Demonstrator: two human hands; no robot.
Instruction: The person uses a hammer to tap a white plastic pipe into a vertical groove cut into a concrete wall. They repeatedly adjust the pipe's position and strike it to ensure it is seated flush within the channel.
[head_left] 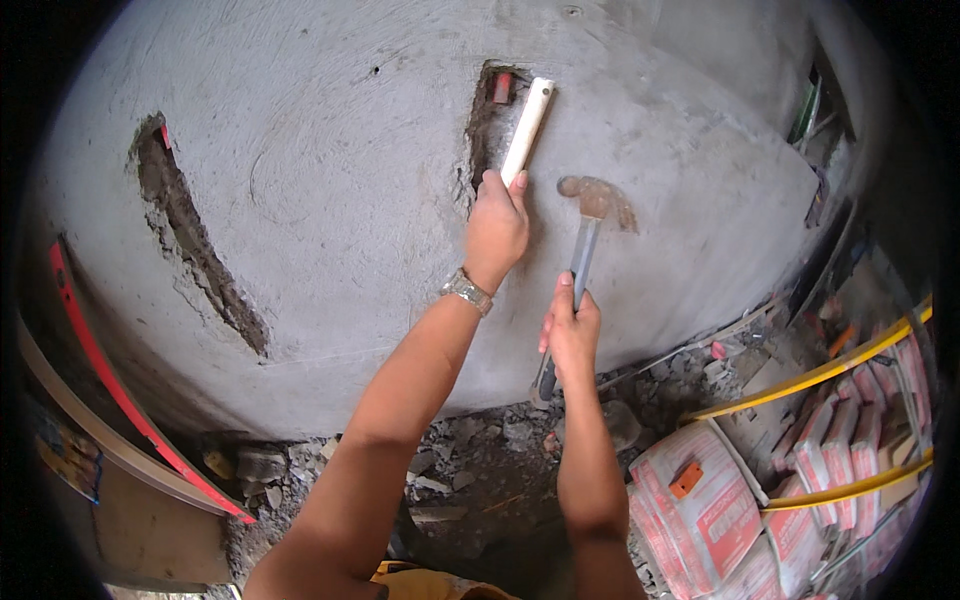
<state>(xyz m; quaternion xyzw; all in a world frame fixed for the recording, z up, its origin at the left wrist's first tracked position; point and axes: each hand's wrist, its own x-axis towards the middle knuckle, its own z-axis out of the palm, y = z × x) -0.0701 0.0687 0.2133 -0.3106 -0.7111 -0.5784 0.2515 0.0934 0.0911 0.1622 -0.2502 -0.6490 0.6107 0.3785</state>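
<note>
While the left hand (495, 228) wraps its fingers around a white pipe (527, 128) set against a chased groove (484, 130) in the plaster wall (330, 200), the right hand (571, 335) grips a hammer (590, 235) beside it. The pipe is not yet seated; another groove (195, 245) stands empty, and printed sacks (700, 500) lie among rubble (470, 450).

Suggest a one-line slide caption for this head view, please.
Left hand holds a white pipe at a chased wall groove while the right hand wields a hammer.
</note>
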